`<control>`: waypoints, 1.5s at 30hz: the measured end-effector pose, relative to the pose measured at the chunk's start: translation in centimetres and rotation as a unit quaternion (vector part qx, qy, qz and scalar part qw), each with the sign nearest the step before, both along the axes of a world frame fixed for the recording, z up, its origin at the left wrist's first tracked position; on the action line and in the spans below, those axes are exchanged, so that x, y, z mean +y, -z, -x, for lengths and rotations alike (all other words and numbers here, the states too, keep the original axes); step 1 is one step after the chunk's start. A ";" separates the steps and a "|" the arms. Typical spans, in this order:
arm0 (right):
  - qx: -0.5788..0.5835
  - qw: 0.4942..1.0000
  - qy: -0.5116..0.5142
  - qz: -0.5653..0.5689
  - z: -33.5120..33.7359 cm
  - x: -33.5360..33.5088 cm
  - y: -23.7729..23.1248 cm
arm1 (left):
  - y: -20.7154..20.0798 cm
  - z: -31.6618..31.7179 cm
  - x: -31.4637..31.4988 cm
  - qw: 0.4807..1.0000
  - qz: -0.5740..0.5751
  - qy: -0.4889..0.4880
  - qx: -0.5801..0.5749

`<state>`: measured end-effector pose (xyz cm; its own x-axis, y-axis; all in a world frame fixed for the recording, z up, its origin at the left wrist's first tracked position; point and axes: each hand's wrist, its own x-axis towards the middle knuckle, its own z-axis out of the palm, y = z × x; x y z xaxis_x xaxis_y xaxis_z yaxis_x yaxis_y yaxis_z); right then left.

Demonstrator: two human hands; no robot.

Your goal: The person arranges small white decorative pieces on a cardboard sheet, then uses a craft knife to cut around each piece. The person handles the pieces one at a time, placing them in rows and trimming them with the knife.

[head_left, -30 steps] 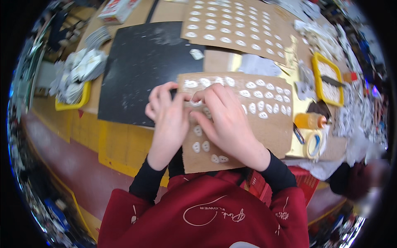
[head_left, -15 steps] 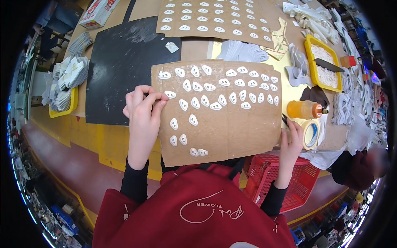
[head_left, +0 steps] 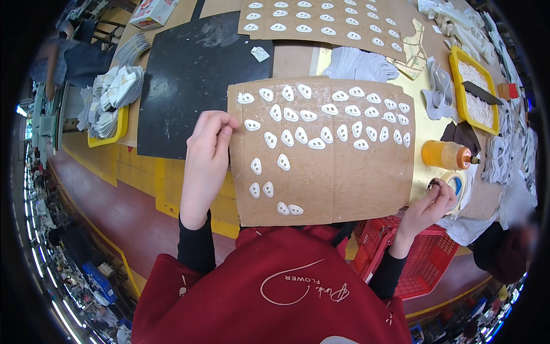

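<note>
A brown cardboard sheet [head_left: 366, 183] lies in front of me, its near edge reaching my red apron. Rows of small white oval pieces [head_left: 317, 143], each with two dark holes, sit on its upper part, and several more run down its left side. At the sheet's left edge is my left hand [head_left: 207, 146], thumb and index finger curled close together; what they hold, if anything, does not show. Beyond the right edge, my right hand [head_left: 432, 203] is pinched on something small and dark beside a tape roll [head_left: 456, 184]. An orange squeeze bottle [head_left: 442, 155] lies just above that hand.
Another cardboard sheet [head_left: 321, 35] with white pieces lies at the back, partly over a black mat [head_left: 200, 74]. Yellow trays stand left [head_left: 119, 129] and right [head_left: 458, 57], a knife [head_left: 482, 92] across the right one. A red basket [head_left: 427, 258] is below the table.
My right hand has moved right, from the sheet's right edge to beside the tape roll. The left hand remains at the left edge, its fingertips slightly farther from the nearest white piece. The view has shifted.
</note>
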<state>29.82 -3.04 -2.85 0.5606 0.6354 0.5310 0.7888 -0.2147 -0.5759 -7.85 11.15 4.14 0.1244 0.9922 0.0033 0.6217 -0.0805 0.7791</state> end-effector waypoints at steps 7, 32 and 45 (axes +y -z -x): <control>0.198 0.969 -0.118 0.091 6.0 2.2 -4.5 | -0.5 -2.3 -0.8 0.992 -0.101 0.009 0.076; 0.062 0.948 -0.268 0.161 13.3 7.0 -4.9 | 1.4 -8.5 -0.8 0.958 -0.165 0.200 0.124; 0.061 0.944 -0.277 0.169 14.1 7.7 -4.8 | -0.1 -5.1 0.8 0.993 -0.034 0.112 -0.030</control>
